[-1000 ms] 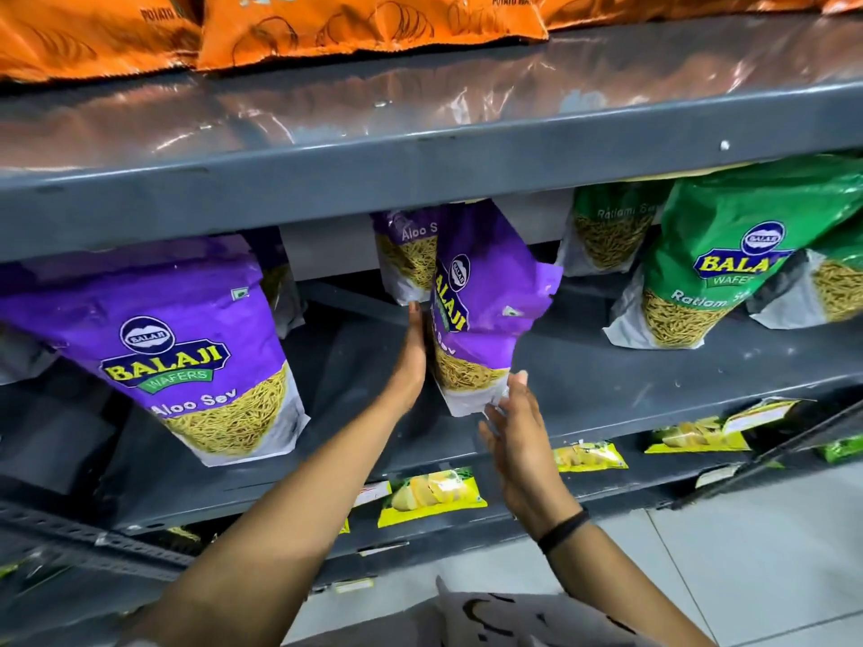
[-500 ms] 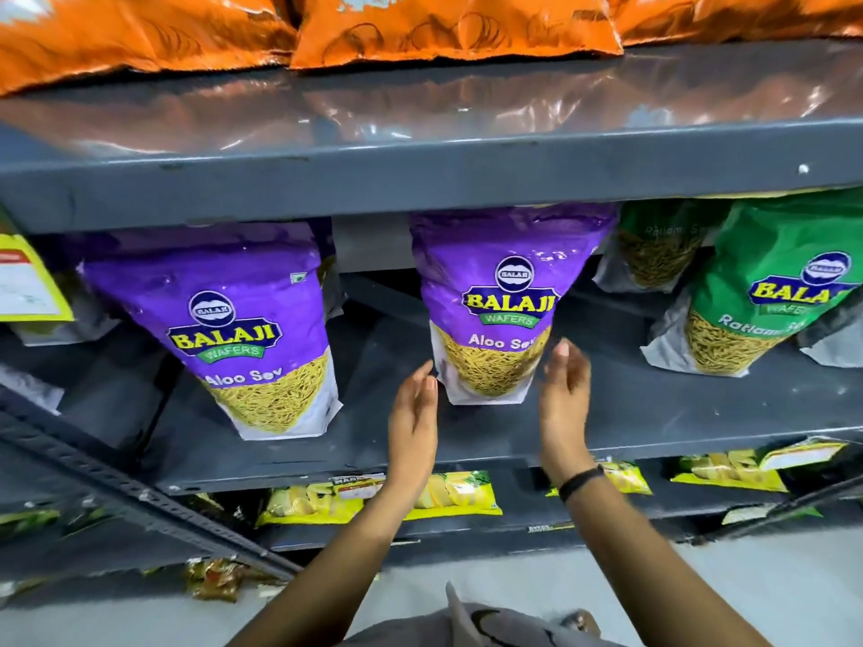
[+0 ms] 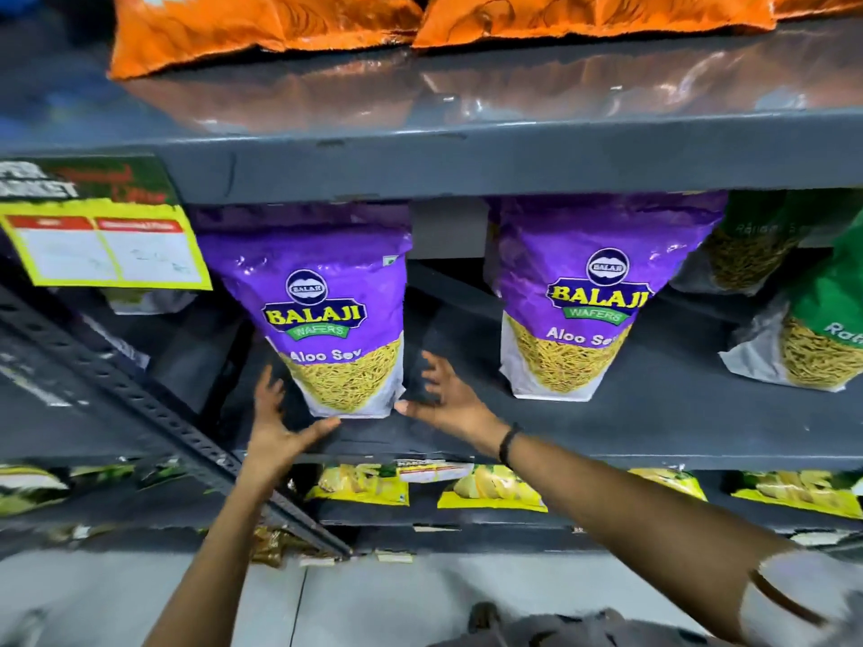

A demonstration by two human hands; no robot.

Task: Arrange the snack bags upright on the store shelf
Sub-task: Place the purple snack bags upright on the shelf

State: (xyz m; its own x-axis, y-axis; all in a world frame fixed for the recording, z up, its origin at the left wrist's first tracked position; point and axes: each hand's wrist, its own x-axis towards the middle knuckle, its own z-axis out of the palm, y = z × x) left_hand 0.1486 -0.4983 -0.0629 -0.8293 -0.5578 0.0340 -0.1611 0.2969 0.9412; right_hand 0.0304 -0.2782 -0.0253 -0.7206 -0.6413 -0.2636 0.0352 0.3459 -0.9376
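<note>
Two purple Balaji Aloo Sev bags stand upright on the middle grey shelf (image 3: 607, 436). The left purple bag (image 3: 327, 310) has my hands on either side of its base. My left hand (image 3: 275, 427) is spread open at its lower left corner, thumb under the bottom edge. Fingers apart, my right hand (image 3: 443, 399) rests by its lower right corner, thumb tip touching the bag. Neither hand grips it. The right purple bag (image 3: 593, 301) stands free, facing forward.
Green Ratlami Sev bags (image 3: 822, 329) lean at the right of the same shelf. Orange bags (image 3: 261, 25) lie on the shelf above. A yellow price card (image 3: 102, 249) hangs at left. Yellow packets (image 3: 490, 492) lie on the lower shelf. A slanted metal bar (image 3: 154, 408) crosses at left.
Both hands left the right purple bag, which now stands facing forward, and moved left to the base of the left purple bag. The view shifted left and closer.
</note>
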